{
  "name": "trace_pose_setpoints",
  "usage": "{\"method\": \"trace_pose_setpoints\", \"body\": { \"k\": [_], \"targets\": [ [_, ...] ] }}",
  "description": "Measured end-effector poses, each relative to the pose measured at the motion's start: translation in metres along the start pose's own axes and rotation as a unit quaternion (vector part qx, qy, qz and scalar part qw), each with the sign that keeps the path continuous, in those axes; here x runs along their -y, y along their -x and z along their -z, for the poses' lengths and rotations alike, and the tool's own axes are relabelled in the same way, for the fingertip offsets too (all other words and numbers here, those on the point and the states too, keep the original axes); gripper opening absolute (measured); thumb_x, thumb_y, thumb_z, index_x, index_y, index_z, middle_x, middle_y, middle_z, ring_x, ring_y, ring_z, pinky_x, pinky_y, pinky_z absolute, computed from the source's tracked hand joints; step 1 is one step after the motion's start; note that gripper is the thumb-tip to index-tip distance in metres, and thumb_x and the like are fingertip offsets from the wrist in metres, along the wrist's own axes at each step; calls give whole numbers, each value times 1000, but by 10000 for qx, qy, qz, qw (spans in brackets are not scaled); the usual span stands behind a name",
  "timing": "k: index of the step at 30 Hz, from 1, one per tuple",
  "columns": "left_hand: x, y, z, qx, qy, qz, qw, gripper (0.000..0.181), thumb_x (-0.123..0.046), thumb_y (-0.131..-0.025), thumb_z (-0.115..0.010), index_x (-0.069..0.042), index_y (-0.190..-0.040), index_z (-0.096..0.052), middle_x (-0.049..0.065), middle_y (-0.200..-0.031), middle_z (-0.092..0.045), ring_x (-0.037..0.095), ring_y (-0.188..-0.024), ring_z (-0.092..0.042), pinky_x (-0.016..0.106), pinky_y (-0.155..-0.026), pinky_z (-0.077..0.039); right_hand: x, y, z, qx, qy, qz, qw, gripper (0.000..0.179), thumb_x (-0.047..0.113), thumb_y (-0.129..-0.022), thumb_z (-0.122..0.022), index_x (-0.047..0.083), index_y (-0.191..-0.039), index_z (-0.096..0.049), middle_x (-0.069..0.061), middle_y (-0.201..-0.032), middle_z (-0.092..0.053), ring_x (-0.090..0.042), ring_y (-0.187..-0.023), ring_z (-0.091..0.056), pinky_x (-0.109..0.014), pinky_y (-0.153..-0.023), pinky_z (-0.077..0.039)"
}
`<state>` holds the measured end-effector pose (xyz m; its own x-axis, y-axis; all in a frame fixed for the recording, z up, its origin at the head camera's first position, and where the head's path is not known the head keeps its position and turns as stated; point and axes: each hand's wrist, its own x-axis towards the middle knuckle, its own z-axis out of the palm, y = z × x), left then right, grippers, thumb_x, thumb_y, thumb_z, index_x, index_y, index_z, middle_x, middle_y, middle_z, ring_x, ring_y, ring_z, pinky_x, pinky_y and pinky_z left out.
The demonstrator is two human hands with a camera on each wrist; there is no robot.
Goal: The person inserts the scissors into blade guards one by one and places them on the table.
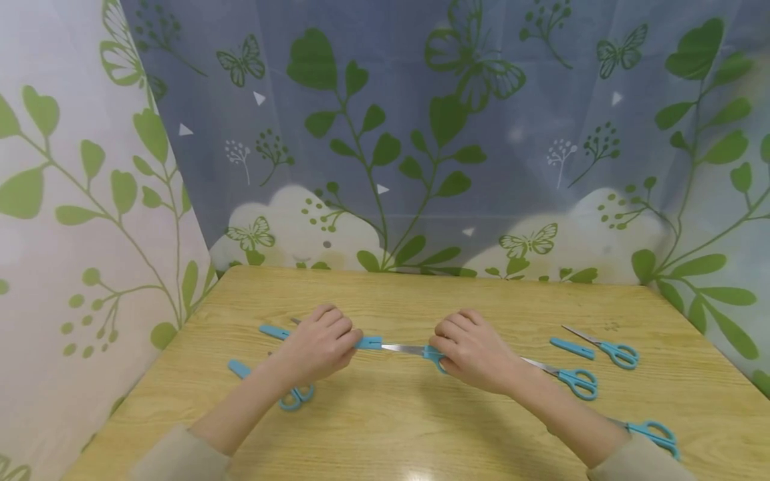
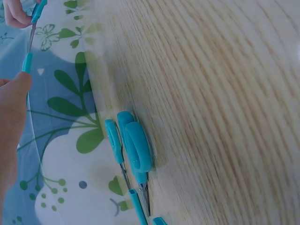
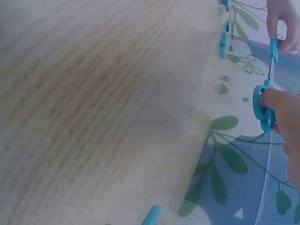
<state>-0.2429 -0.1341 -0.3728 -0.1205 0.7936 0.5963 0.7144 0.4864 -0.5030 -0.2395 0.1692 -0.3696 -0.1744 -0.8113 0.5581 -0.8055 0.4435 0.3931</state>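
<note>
Head: scissors [image 1: 416, 350] at sheath [image 1: 369, 343] mouth

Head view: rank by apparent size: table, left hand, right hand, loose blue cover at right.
1. Table
2. Left hand and right hand: look about alike, so not ranked against each other
3. Loose blue cover

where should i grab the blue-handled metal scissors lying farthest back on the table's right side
Probably by the blue looped handles, coming in from the right. The scissors lie flat, their slim bare metal blades pointing left and away, so the wider loops sit on the right, clear of the tip.
</note>
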Motion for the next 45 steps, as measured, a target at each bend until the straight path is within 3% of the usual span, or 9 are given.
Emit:
{"method": "trace_pose_setpoints", "body": {
  "k": [7,14,18,21,27,34,45],
  "targets": [
    [0,2,0,-60,-158,-42,9998,28,-15,-92,-35,-11,-83,-61,0,-73,-55,18,-71,-53,33,-78,-48,0,0,1,-27,20,-7,10000,23,10,-67,-76,9,-88,-67,-2,-87,-59,-22,-84,-56,-38,-78,-46],
    [2,6,0,14,14,6,10000,6,-13,-85,-57,-10,-87,-61,1,-76,-57,19,-74,-54,34,-79,-47,-1,1,3,51,-7,-59,10000,23,9,-67,-76,9,-89,-67,-3,-88,-60,-23,-85,-56,-36,-79,-45],
    [3,8,1,64,1,21,10000,7,-12,-82,-62,-9,-87,-59,2,-75,-56,20,-74,-54,34,-78,-47,-2,1,3,80,-39,-58,9999,22,9,-68,-75,9,-89,-67,-3,-88,-60,-23,-86,-56,-36,-79,-44],
    [4,7,2,148,-44,15,9999,7,-14,-87,-54,-9,-88,-60,2,-76,-56,20,-74,-54,34,-79,-46,-1,0,3,120,1,-51,9999,22,10,-68,-75,9,-89,-67,-3,-88,-60,-23,-86,-56,-35,-80,-44],
    [3,7,1,133,-171,-48,9998,32,-17,-96,-32,-11,-88,-62,1,-76,-58,19,-75,-55,34,-80,-47,0,1,1,127,9,-27,9999,21,11,-69,-75,9,-89,-68,-3,-88,-60,-23,-85,-56,-36,-80,-44],
    [1,7,-1,47,-430,-184,9989,27,-16,-94,-36,-12,-87,-62,-1,-75,-58,17,-72,-55,35,-80,-47,1,1,-1,20,7,26,10000,20,10,-69,-73,9,-88,-68,-2,-87,-60,-22,-83,-57,-37,-78,-45],
    [-1,7,-3,-12,-320,-86,9994,26,-15,-96,-37,-11,-87,-61,0,-75,-58,18,-73,-54,34,-80,-48,1,3,-1,22,-49,33,10000,21,9,-68,-74,9,-87,-67,-2,-86,-60,-22,-82,-56,-38,-78,-45]
  ]
}}
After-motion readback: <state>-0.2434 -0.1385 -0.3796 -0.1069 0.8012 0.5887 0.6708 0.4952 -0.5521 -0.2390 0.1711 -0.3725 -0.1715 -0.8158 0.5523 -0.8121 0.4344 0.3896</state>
